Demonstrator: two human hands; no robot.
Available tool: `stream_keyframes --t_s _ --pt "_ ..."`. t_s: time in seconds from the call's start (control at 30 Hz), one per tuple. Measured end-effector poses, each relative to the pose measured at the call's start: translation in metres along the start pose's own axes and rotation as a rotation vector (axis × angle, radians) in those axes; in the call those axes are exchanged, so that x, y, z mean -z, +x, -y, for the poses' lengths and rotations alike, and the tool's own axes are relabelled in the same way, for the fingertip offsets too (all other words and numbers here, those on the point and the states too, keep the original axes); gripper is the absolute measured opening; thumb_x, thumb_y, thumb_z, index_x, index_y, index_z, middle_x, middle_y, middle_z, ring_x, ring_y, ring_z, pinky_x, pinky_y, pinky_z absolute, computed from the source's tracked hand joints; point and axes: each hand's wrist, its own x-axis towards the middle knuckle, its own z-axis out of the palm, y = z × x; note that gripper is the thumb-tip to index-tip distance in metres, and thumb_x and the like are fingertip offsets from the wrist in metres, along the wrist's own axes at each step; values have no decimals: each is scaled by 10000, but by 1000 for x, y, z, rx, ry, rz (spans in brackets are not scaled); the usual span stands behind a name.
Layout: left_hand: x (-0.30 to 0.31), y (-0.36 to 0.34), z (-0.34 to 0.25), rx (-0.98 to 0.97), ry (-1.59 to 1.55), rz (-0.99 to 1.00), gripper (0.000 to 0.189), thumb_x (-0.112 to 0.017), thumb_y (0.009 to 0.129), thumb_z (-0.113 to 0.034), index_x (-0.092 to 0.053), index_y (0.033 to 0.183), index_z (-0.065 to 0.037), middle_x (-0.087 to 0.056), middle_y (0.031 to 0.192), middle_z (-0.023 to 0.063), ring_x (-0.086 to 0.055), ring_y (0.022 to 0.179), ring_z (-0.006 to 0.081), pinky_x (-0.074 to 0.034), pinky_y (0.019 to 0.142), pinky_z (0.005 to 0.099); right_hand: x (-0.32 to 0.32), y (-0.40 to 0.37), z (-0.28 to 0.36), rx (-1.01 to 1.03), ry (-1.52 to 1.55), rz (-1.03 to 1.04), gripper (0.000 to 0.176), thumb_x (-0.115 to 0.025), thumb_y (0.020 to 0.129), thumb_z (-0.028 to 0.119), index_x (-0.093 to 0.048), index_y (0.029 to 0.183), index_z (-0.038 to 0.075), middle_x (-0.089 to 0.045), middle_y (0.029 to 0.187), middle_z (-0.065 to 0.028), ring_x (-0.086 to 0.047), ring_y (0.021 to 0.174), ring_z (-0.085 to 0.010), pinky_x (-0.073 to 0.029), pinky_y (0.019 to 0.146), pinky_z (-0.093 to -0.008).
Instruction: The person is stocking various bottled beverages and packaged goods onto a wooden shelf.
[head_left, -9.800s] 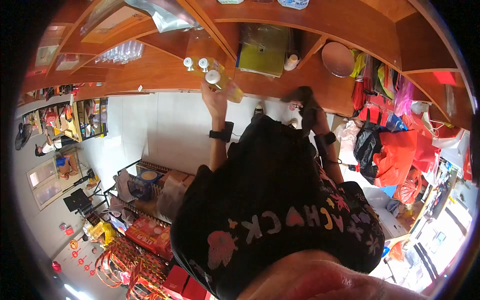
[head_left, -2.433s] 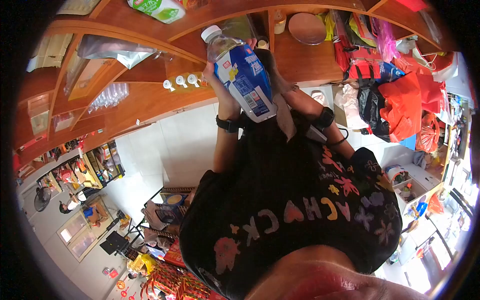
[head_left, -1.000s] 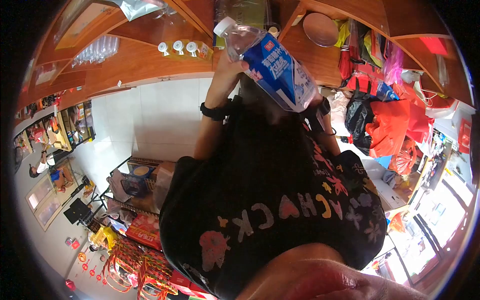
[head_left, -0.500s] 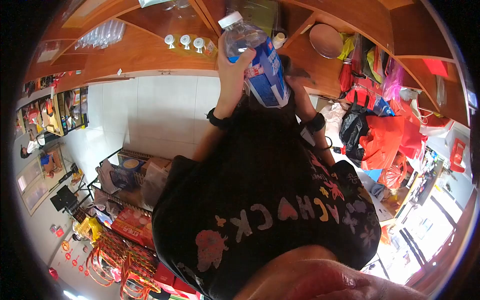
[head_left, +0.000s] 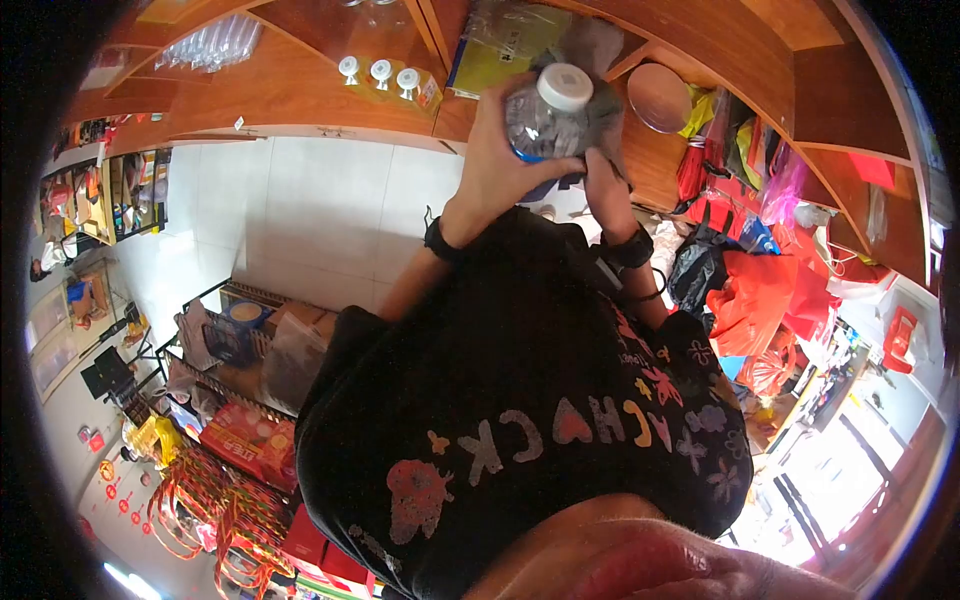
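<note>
A clear plastic bottle (head_left: 535,125) with a white cap and a blue label is tilted so its cap points up toward me. My left hand (head_left: 492,165) wraps round its side, thumb across the front. Against the bottle's right side, my right hand (head_left: 606,190) is closed on a dark grey cloth (head_left: 606,120), which touches the bottle. Most of the label and the bottle's base are hidden.
Behind the hands runs a wooden shelf (head_left: 300,95) with several white-capped small items (head_left: 381,72), a yellow-green packet (head_left: 500,50) and a round disc (head_left: 659,97). Red bags (head_left: 765,290) and a black bag (head_left: 700,270) hang at right. Stacked boxes (head_left: 250,440) stand lower left.
The bottle has swung from leaning left, label showing, to having its cap facing me, and sits lower and further right. The cloth has come up beside it with my right hand.
</note>
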Motion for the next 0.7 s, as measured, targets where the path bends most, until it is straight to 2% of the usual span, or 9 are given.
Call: stream_keyframes --t_s 0.03,0.17,0.23,0.37,0.43,0.47,0.53,0.6,0.7 --pt "-2 -3 -1 3 25 18 995 -920 553 -275 -358 1314 33 -511 1228 187 -516 1153 272 -420 993 385 12 1 9 -22 -35 15 395 -521 905 174 -484 1278 53 -569 1212 -228 -545 1141 -386 -458 936 -446" --pt "0 -5 -5 19 181 110 991 -926 531 -258 -377 1308 20 -523 1222 175 -518 1159 275 -419 993 381 19 6 7 47 168 -284 683 -788 727 249 -494 1317 72 -585 1234 -162 -554 1155 -301 -438 983 -388" --pt "0 -6 -5 47 138 155 1010 -933 515 -251 -378 1316 14 -525 1232 166 -509 1175 267 -410 1003 377 16 0 -16 127 409 -283 692 -801 725 259 -497 1318 72 -590 1236 -142 -551 1154 -283 -423 1001 -383" --pt "8 -9 12 178 -103 299 1053 -949 481 -239 -380 1333 3 -524 1261 141 -482 1213 247 -373 1039 371 22 3 -25 359 490 -302 645 -820 698 260 -550 1253 71 -613 1206 -119 -575 1104 -268 -438 975 -381" --pt "11 -15 27 202 -156 375 1052 -951 475 -230 -387 1334 -1 -524 1268 131 -477 1219 240 -357 1052 370 35 5 -13 324 397 -145 577 -810 704 285 -586 1196 82 -644 1136 -117 -608 1036 -257 -466 915 -380" --pt "12 -18 33 176 -146 406 1047 -951 475 -225 -392 1332 -2 -525 1269 128 -478 1217 237 -352 1056 370 69 5 33 202 188 19 535 -802 711 300 -604 1162 91 -661 1091 -112 -625 993 -249 -479 878 -378" --pt "11 -21 33 171 -129 393 1041 -952 473 -217 -398 1328 -2 -524 1272 124 -479 1212 234 -348 1059 369 82 8 61 104 14 124 487 -795 716 285 -616 1120 79 -674 1036 -106 -636 951 -221 -491 840 -363" --pt "6 -24 26 213 -115 305 1039 -953 471 -213 -400 1324 2 -520 1275 124 -480 1208 234 -351 1056 368 70 15 56 150 89 10 474 -798 713 222 -606 1106 39 -668 1017 -105 -622 952 -182 -489 839 -337" --pt "5 -16 15 236 77 311 1064 -957 462 -228 -384 1327 7 -506 1278 128 -484 1199 245 -364 1046 369 28 20 41 98 466 -372 354 -747 777 211 -607 1060 49 -674 926 -77 -615 846 -153 -491 768 -315"
